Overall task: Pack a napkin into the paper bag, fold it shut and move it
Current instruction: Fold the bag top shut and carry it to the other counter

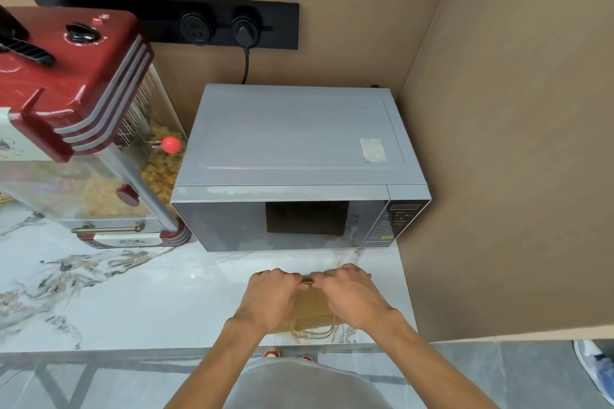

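Note:
A brown paper bag [314,307] lies flat on the marble counter [133,292], just in front of the microwave. Its twine handles [312,330] point toward me at the counter's front edge. My left hand [270,295] grips the bag's far edge on the left side. My right hand [352,292] presses the same far edge on the right. Both hands have their fingers curled over that edge, and most of the bag is hidden under them. No napkin shows.
A grey microwave [292,156] stands right behind the bag. A red popcorn machine [76,116] fills the back left. A brown wall [505,143] closes off the right side. The counter's front edge [166,347] runs just under my wrists.

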Demonstrator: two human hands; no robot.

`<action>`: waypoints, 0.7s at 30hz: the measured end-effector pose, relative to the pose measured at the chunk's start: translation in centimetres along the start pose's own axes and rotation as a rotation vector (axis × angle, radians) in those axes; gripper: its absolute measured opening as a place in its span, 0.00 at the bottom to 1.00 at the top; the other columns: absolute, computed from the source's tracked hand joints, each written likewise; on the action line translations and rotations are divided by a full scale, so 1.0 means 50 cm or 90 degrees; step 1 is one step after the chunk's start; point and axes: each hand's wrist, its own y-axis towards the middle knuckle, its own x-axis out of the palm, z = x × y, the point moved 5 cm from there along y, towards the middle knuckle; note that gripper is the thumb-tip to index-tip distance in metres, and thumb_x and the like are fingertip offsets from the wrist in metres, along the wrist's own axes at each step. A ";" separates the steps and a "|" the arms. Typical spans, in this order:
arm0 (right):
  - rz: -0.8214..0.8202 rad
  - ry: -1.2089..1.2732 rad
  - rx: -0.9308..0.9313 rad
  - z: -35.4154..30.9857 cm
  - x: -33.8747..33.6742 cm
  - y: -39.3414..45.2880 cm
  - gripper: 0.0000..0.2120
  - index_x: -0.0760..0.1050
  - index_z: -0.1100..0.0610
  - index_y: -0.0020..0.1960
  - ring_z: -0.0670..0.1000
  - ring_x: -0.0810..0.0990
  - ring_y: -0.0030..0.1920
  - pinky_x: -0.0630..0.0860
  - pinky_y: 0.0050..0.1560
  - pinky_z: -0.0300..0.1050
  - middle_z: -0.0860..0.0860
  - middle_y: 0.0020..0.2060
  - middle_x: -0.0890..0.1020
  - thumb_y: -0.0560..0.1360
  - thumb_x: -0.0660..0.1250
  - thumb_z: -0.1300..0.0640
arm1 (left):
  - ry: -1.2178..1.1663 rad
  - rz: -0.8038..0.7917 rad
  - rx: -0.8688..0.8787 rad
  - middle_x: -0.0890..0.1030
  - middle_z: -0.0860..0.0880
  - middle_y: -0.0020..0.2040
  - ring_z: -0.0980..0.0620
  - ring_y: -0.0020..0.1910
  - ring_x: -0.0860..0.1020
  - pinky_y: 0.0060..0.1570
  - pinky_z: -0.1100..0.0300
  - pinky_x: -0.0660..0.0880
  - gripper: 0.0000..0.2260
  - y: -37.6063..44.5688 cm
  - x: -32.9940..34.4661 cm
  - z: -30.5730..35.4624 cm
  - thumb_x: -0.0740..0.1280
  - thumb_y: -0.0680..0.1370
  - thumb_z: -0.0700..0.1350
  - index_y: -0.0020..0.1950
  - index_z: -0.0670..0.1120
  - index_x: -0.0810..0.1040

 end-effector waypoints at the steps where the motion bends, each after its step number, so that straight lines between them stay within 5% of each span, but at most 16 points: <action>1: 0.000 0.004 0.003 -0.003 0.002 0.000 0.21 0.76 0.50 0.66 0.60 0.81 0.51 0.73 0.59 0.53 0.52 0.52 0.86 0.76 0.62 0.65 | 0.006 0.014 0.000 0.87 0.50 0.49 0.46 0.48 0.84 0.50 0.52 0.78 0.11 -0.002 -0.001 0.006 0.59 0.83 0.52 0.60 0.56 0.80; 5: 0.042 0.010 0.024 -0.002 0.006 -0.004 0.16 0.81 0.50 0.58 0.56 0.83 0.48 0.73 0.61 0.51 0.51 0.47 0.88 0.74 0.64 0.64 | 0.028 0.028 -0.022 0.88 0.52 0.49 0.45 0.47 0.84 0.51 0.54 0.77 0.16 -0.020 0.010 0.011 0.62 0.79 0.41 0.61 0.57 0.79; 9: 0.087 -0.014 0.037 0.001 0.006 -0.009 0.09 0.82 0.50 0.50 0.53 0.84 0.42 0.71 0.61 0.49 0.49 0.41 0.87 0.80 0.63 0.53 | 0.033 0.040 -0.028 0.88 0.51 0.47 0.45 0.46 0.84 0.49 0.55 0.77 0.14 -0.024 0.010 0.010 0.62 0.79 0.42 0.60 0.55 0.79; 14: 0.039 -0.067 0.009 -0.020 0.009 0.001 0.19 0.79 0.54 0.61 0.55 0.84 0.50 0.60 0.72 0.54 0.53 0.47 0.87 0.73 0.64 0.67 | 0.024 0.041 -0.034 0.87 0.50 0.43 0.43 0.41 0.82 0.46 0.56 0.74 0.16 -0.010 0.002 0.026 0.62 0.74 0.35 0.55 0.53 0.80; 21: 0.079 -0.011 0.009 -0.016 0.006 -0.003 0.22 0.79 0.48 0.61 0.51 0.84 0.48 0.66 0.65 0.46 0.48 0.48 0.88 0.73 0.61 0.66 | 0.019 0.054 -0.033 0.88 0.50 0.45 0.44 0.44 0.83 0.45 0.56 0.75 0.19 -0.017 0.010 0.021 0.60 0.75 0.36 0.58 0.54 0.80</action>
